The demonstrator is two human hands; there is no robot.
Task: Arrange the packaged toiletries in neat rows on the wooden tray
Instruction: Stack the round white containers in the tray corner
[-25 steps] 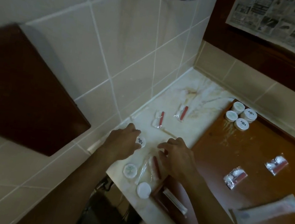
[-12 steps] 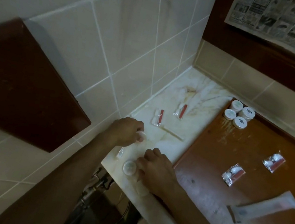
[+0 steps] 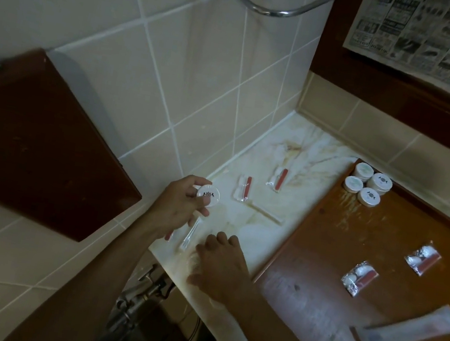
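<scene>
Left hand [image 3: 181, 207] fingers pinch a round white container [image 3: 208, 195] above the bench [image 3: 252, 228], likely bound for the four containers [image 3: 368, 184] at the far corner of the wooden tray [image 3: 324, 246]. Right hand [image 3: 219, 267] fingers curl over something hidden, grip unclear.

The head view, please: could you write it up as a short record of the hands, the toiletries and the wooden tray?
left hand: holds a round white container with a dark crest above the marble counter
right hand: on the counter's near edge, fingers curled; what lies under it is hidden
wooden tray: four round white containers in its far corner, two clear sachets, a long white tube
counter: two clear packets with red pieces, not yet on the tray
</scene>
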